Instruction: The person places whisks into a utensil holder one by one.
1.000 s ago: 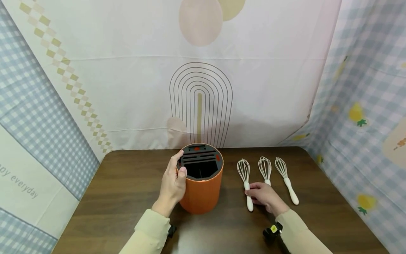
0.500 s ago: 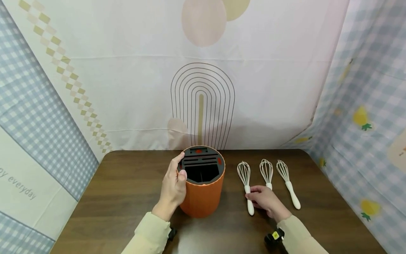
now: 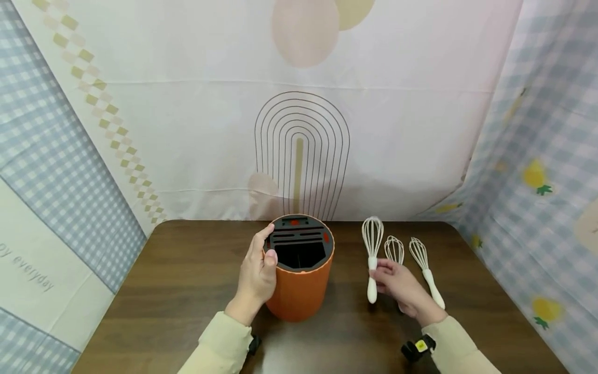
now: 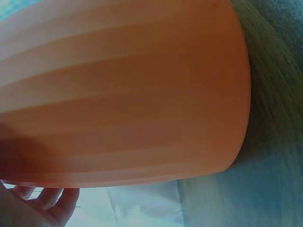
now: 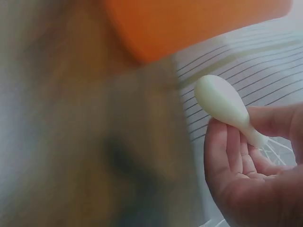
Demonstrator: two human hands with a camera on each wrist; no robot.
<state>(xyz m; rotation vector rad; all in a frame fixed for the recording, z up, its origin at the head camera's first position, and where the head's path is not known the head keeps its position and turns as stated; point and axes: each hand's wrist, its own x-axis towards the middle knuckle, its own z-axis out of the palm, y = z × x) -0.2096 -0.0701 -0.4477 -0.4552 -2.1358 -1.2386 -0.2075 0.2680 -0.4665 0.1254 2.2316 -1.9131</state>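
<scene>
In the head view an orange utensil holder (image 3: pixel 299 291) with a black slotted top (image 3: pixel 299 239) stands upright on the table. My left hand (image 3: pixel 257 275) holds its left side near the rim, thumb towards the front. The fluted orange wall fills most of the left wrist view, with my fingers at its lower left edge. My right hand (image 3: pixel 404 285) pinches a white whisk (image 3: pixel 372 270) by the handle, wires upward, above the table. In the right wrist view the bulbous handle (image 5: pixel 222 99) lies between thumb and fingers. A second whisk (image 3: pixel 394 249) is partly hidden behind the right hand.
A third white whisk (image 3: pixel 427 270) lies farther right on the brown wooden table (image 3: pixel 187 291). A white patterned cloth (image 3: pixel 210 156) hangs behind the table, with blue checked cloth (image 3: pixel 518 218) along the right side.
My right hand has lifted the whisk off the table and moved it slightly up and to the right. My left hand stays on the utensil holder.
</scene>
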